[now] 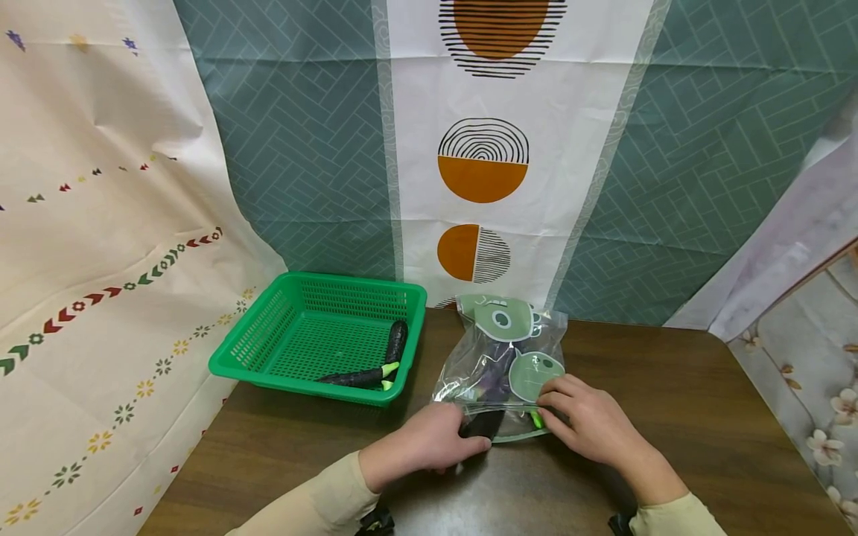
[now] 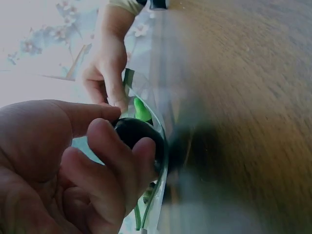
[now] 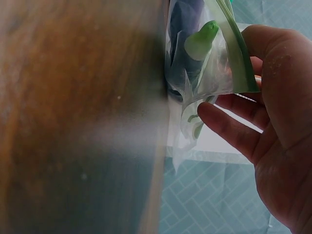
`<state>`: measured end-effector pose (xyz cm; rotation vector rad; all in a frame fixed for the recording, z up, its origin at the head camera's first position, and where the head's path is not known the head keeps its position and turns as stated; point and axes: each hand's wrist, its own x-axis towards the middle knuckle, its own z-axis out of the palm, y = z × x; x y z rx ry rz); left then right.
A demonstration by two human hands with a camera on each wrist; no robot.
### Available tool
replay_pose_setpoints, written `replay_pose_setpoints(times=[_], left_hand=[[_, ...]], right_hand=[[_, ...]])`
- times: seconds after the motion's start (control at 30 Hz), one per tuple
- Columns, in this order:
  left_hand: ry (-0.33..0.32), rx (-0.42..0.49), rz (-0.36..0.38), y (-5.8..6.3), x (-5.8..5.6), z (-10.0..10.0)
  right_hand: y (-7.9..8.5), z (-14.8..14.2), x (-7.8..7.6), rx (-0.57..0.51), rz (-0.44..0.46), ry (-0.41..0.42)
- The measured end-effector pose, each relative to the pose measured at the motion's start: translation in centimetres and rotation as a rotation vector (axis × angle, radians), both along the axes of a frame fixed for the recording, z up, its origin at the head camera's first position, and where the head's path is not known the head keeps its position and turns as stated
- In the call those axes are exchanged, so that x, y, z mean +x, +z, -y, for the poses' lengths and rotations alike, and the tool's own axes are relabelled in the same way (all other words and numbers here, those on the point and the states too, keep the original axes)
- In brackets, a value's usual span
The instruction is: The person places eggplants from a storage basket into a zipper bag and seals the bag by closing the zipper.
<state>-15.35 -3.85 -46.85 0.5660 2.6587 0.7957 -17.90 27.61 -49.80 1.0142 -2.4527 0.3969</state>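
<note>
A clear zip bag point(image 1: 462, 372) with green cartoon prints lies on the table with its mouth toward me. Dark eggplants show through the plastic, and a bright green stem end point(image 1: 537, 419) sits near the mouth. My left hand point(image 1: 439, 439) is at the left of the opening, its fingers and thumb around the blunt black end of an eggplant point(image 2: 139, 136). At the right corner of the mouth, my right hand point(image 1: 590, 420) pinches the bag's edge between thumb and fingers. In the right wrist view the green zip strip point(image 3: 239, 58) runs beside those fingers.
To the left stands a green plastic basket point(image 1: 231, 357) holding two dark eggplants with green stems, one point(image 1: 355, 377) lying across the front and another point(image 1: 397, 342) along the right side. The brown wooden table point(image 1: 670, 394) meets a patterned cloth backdrop point(image 1: 322, 149) behind.
</note>
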Motion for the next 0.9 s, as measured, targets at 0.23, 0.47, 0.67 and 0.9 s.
replay_pose_setpoints(times=[0.23,0.47,0.67,0.9], left_hand=[[0.016,-0.016,-0.040,-0.6,-0.2,-0.4],[0.025,-0.074,-0.044,-0.8,-0.2,-0.7],[0.018,-0.074,-0.022,-0.9,-0.3,-1.0],[0.031,-0.016,0.031,-0.9,-0.7,-1.4]], right_hand=[[0.0,0.0,0.0,0.005,-0.007,-0.003],[0.0,0.0,0.0,-0.001,-0.004,0.003],[0.0,0.1,0.1,-0.002,-0.009,0.007],[-0.1,0.1,0.0,-0.001,-0.012,0.005]])
